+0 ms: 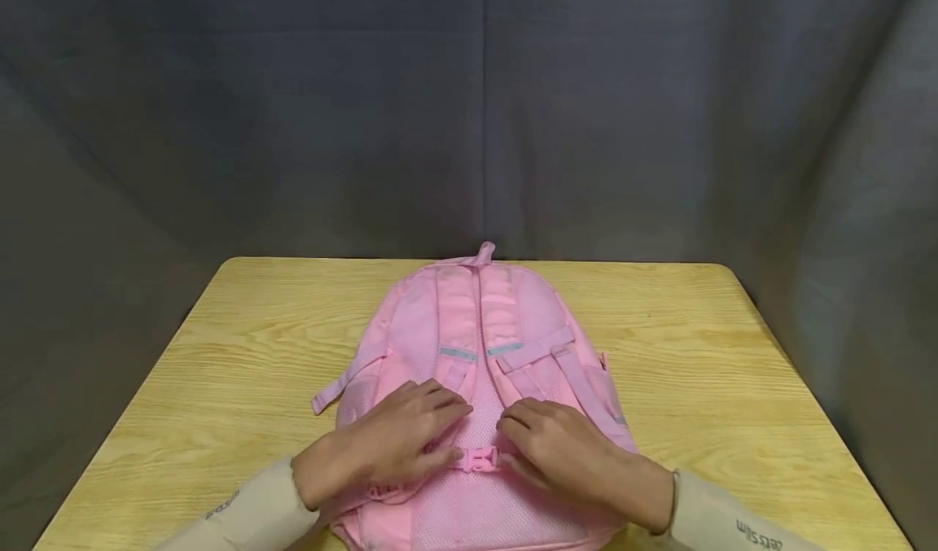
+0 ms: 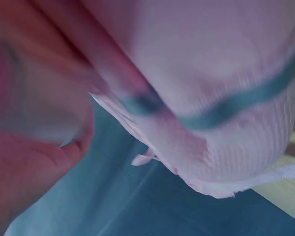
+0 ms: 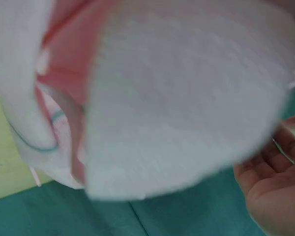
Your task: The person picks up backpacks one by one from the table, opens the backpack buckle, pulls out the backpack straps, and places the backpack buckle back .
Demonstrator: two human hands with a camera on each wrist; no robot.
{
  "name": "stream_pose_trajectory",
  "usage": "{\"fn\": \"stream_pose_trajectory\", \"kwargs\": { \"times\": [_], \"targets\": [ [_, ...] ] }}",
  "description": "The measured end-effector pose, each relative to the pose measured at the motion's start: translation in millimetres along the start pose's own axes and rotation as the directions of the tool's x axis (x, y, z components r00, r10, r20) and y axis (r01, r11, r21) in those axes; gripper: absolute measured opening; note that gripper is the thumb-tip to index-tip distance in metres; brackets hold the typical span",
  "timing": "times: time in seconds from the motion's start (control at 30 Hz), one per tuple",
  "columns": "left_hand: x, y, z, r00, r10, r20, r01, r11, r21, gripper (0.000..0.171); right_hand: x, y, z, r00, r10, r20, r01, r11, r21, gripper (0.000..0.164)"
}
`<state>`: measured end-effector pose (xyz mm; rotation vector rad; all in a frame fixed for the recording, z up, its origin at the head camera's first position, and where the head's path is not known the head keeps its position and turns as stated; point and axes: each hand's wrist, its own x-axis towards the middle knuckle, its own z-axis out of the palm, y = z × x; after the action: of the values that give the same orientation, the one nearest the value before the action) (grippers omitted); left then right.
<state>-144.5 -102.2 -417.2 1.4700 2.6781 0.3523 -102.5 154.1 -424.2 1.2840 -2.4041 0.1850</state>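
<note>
A pink backpack (image 1: 513, 510) lies on the table with its padded straps facing up. Low on its back is a pink side-release buckle (image 1: 479, 459), its two halves together. My left hand (image 1: 403, 429) has its thumb at the buckle's left edge, the fingers apart from the thumb over the strap. From the other side my right hand (image 1: 557, 445) reaches in, fingers bent loosely and thumb side near the buckle's right end. In the right wrist view, loosely bent fingers (image 3: 270, 162) show beside a large pale blurred strap. Pink fabric fills most of the left wrist view.
The wooden table (image 1: 234, 331) carries the backpack near its front edge. A loose webbing end (image 1: 337, 384) sticks out at the left, and a top loop (image 1: 484, 251) points to the back. Behind hangs a dark grey curtain (image 1: 586, 128).
</note>
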Motion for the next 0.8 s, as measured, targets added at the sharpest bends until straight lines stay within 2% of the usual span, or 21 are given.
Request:
{"fn": "stream_pose_trajectory", "kwargs": {
  "times": [0.23, 0.5, 0.63, 0.8],
  "targets": [
    [-9.1, 19.0, 14.0, 0.999, 0.04, -0.026, -0.038, 0.994, 0.103, 0.059, -7, -2, 10, 0.998, 0.002, 0.061, -0.002, 1.0, 0.003, 0.032],
    [-12.1, 25.1, 26.5, 0.989, 0.102, -0.104, -0.075, 0.968, 0.24, 0.043, -9, -8, 16, 0.999, -0.034, 0.02, 0.034, 0.999, 0.023, 0.027],
    [-11.9, 26.5, 28.9, 0.985, 0.112, -0.127, -0.076, 0.963, 0.26, 0.038, -10, -11, 18, 0.999, -0.037, 0.006, 0.037, 0.999, 0.028, 0.026],
    [-12.6, 27.6, 30.0, 0.987, 0.103, -0.122, -0.07, 0.966, 0.25, 0.034, -11, -12, 21, 0.999, -0.031, 0.016, 0.031, 0.999, 0.02, 0.025]
  ]
}}
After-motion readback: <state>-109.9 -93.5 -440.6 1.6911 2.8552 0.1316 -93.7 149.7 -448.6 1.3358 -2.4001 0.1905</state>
